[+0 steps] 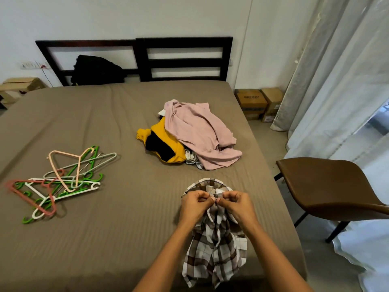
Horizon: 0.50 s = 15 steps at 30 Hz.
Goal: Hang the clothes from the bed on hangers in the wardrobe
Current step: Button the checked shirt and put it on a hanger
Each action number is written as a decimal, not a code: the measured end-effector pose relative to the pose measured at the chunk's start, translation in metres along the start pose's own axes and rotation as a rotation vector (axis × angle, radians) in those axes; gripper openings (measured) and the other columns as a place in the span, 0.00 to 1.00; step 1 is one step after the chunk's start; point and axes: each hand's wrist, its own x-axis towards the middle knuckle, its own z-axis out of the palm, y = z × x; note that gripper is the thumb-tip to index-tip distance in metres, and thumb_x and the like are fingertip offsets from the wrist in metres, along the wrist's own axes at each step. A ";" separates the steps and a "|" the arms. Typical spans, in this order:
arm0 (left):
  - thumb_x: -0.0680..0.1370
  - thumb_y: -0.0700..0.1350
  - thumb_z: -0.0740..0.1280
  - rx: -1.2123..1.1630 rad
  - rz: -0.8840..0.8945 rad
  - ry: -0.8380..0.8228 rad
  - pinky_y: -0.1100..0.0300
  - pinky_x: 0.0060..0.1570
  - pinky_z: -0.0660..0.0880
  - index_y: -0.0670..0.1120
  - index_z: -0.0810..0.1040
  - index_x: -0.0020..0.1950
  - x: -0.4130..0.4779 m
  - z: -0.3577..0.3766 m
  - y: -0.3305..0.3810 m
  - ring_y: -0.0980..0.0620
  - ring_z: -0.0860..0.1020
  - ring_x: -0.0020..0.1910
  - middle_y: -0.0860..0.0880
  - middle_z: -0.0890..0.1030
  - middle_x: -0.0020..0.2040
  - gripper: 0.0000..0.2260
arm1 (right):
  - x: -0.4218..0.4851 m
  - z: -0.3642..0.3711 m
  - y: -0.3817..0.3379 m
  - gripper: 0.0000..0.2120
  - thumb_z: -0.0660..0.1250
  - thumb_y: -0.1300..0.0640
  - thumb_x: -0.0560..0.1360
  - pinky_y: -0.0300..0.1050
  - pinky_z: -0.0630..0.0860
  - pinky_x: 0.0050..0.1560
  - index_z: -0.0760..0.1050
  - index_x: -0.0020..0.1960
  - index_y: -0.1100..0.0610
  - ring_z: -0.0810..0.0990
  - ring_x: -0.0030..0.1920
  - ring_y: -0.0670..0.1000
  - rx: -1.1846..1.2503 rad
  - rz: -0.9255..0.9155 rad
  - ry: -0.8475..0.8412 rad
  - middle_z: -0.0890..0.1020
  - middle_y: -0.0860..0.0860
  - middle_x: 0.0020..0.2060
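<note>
I'm working at the neck of the checked shirt (214, 249), lower centre of the frame. Both hands are curled tight. The left hand (195, 202) is pinching one front edge just under the collar and the right hand (233, 202) is pinching the other, with the fingertips nearly meeting. It's probably the top button. I can't tell whether it's being done up or undone, or whether a hanger is inside.

To do this well, I'm aiming to pull the two edges flat and level, push the button with one thumb while the other hand is opening the hole, and lift the collar so the body isn't dragging.

The shirt is brown, white and grey check, thin and limp. Its collar is standing up and rounded, and the rest is hanging bunched and trailing onto the bed (105, 239) near the bottom edge.

The hangers (61, 182) are lying tangled at left, well apart from the shirt. A pile of clothes (195, 135) is waiting at centre.
</note>
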 end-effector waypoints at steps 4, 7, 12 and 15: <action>0.72 0.41 0.74 0.027 0.036 0.010 0.67 0.32 0.74 0.49 0.80 0.41 -0.002 0.001 0.001 0.58 0.79 0.34 0.54 0.81 0.35 0.04 | -0.002 0.000 0.001 0.03 0.71 0.66 0.71 0.38 0.77 0.38 0.82 0.40 0.60 0.82 0.38 0.49 0.035 0.016 -0.028 0.84 0.54 0.35; 0.71 0.41 0.74 0.039 0.045 0.020 0.70 0.31 0.72 0.49 0.79 0.40 -0.005 0.003 0.001 0.60 0.78 0.32 0.54 0.80 0.33 0.05 | -0.002 -0.001 0.001 0.04 0.71 0.68 0.71 0.35 0.76 0.37 0.80 0.40 0.60 0.81 0.37 0.48 0.066 0.024 -0.030 0.83 0.55 0.35; 0.72 0.41 0.74 -0.048 -0.013 -0.029 0.72 0.26 0.69 0.46 0.80 0.41 -0.006 0.003 0.001 0.65 0.75 0.24 0.54 0.80 0.31 0.04 | -0.003 -0.005 0.006 0.06 0.70 0.70 0.70 0.36 0.75 0.37 0.79 0.40 0.60 0.80 0.38 0.50 0.152 0.031 -0.060 0.82 0.57 0.36; 0.72 0.40 0.73 -0.085 -0.053 -0.084 0.72 0.25 0.68 0.40 0.81 0.45 -0.006 0.000 0.000 0.65 0.73 0.23 0.51 0.79 0.31 0.05 | -0.003 -0.006 0.008 0.07 0.71 0.70 0.69 0.37 0.76 0.37 0.80 0.40 0.60 0.81 0.36 0.48 0.168 0.058 -0.063 0.82 0.55 0.34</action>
